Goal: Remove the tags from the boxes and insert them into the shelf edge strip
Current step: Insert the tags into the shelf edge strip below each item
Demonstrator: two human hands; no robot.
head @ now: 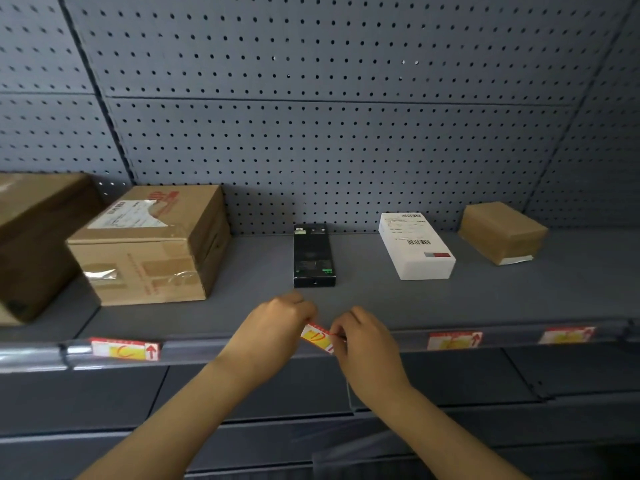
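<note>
Two hands, left hand (277,327) and right hand (360,341), pinch one tag (317,336) by its ends, its long axis tilted across the shelf edge strip (242,348).

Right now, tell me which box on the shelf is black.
The slim black box mid-shelf, just behind the hands. The others are brown cardboard or white.

Dim, even light with a cool grey cast; shadows are soft. The whole frame is slightly blurred, and straight lines bow toward the edges. Tape on the box (104,274) at left shows glare.
</note>
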